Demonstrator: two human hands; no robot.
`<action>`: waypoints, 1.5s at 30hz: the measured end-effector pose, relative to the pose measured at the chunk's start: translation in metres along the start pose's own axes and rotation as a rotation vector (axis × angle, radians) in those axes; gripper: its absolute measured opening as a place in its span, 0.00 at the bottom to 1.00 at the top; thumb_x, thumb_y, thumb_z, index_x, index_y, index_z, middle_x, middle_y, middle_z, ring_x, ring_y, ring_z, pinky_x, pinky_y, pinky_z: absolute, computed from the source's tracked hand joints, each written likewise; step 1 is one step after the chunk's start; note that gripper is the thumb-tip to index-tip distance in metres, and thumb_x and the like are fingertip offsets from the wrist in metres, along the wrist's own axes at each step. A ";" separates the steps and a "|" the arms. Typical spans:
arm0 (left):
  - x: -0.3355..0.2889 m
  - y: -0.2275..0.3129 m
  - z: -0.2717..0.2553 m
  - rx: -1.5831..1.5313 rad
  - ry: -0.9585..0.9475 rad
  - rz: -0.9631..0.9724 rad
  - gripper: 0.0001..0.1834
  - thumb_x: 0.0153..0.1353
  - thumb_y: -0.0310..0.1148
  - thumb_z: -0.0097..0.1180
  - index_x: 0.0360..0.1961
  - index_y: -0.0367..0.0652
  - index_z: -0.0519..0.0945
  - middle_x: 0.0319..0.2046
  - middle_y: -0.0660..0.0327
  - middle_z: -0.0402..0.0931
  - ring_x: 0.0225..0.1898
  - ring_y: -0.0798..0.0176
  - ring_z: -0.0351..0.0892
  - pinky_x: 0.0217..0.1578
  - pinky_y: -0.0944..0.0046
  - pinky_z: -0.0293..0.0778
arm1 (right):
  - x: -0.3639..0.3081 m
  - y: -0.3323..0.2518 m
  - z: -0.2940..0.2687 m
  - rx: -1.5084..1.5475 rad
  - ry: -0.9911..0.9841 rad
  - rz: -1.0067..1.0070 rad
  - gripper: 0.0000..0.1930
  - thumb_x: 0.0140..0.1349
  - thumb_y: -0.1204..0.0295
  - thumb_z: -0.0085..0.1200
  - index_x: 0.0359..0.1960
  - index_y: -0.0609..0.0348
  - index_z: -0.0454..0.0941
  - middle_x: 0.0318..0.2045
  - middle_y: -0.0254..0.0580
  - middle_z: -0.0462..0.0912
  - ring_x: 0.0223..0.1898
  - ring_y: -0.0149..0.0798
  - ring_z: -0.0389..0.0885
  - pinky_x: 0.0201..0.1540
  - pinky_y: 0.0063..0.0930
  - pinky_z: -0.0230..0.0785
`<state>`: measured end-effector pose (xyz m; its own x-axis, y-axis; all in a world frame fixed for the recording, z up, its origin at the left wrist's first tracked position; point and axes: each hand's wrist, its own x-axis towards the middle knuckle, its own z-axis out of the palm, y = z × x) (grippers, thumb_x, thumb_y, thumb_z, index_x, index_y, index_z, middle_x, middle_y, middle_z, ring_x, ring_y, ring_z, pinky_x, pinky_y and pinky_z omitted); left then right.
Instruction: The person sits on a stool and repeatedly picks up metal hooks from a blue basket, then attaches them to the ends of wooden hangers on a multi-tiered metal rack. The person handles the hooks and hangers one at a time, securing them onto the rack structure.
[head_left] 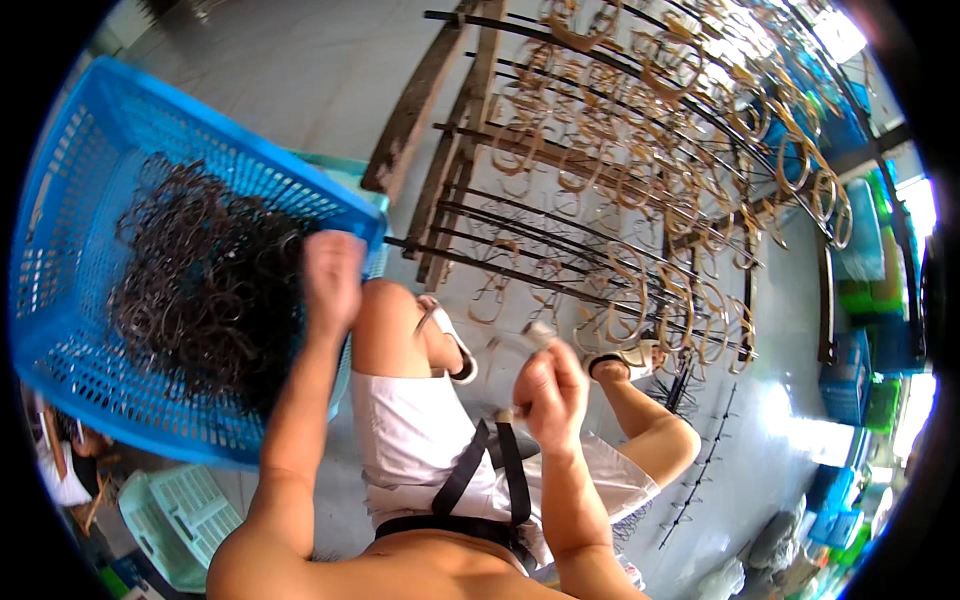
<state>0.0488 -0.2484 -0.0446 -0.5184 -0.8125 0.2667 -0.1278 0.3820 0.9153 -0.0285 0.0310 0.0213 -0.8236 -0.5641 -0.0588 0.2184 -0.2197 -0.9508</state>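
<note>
Dark tangled pieces [205,285] heaped in blue basket [240,148]. My left hand [333,275] blurs near its right edge; grip, can't tell. Right hand [552,390] apart, fingers curled narrow; contents unclear.

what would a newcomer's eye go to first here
Probably the big blue perforated plastic basket on the left, with its tangled heap of dark curled pieces beside the person's blurred left hand. Next, the rack at the upper right, its dark bars crowded with amber-brown looped frames.
</note>
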 end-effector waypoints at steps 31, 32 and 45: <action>-0.017 -0.047 -0.062 0.104 0.202 -0.477 0.20 0.66 0.49 0.39 0.32 0.44 0.74 0.20 0.71 0.61 0.19 0.77 0.55 0.19 0.75 0.52 | 0.081 0.060 0.034 0.413 0.751 -0.276 0.13 0.69 0.67 0.37 0.51 0.59 0.63 0.20 0.32 0.64 0.16 0.26 0.64 0.17 0.23 0.66; -0.018 -0.047 -0.062 0.106 0.202 -0.468 0.20 0.66 0.49 0.40 0.32 0.44 0.74 0.20 0.71 0.61 0.19 0.78 0.55 0.19 0.75 0.52 | 0.081 0.059 0.035 0.413 0.753 -0.267 0.13 0.70 0.67 0.37 0.50 0.59 0.63 0.21 0.32 0.64 0.17 0.26 0.64 0.17 0.23 0.66; -0.018 -0.036 -0.057 0.052 0.196 -0.440 0.18 0.66 0.47 0.41 0.31 0.45 0.74 0.20 0.73 0.60 0.19 0.79 0.55 0.19 0.76 0.51 | 0.084 0.047 0.041 0.355 0.773 -0.182 0.11 0.69 0.70 0.37 0.50 0.58 0.64 0.19 0.31 0.63 0.14 0.25 0.62 0.14 0.21 0.63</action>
<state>0.1109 -0.2723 -0.0650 -0.2373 -0.9677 -0.0857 -0.3435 0.0010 0.9392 -0.0666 -0.0591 -0.0156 -0.9581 0.1739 -0.2277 0.0933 -0.5620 -0.8219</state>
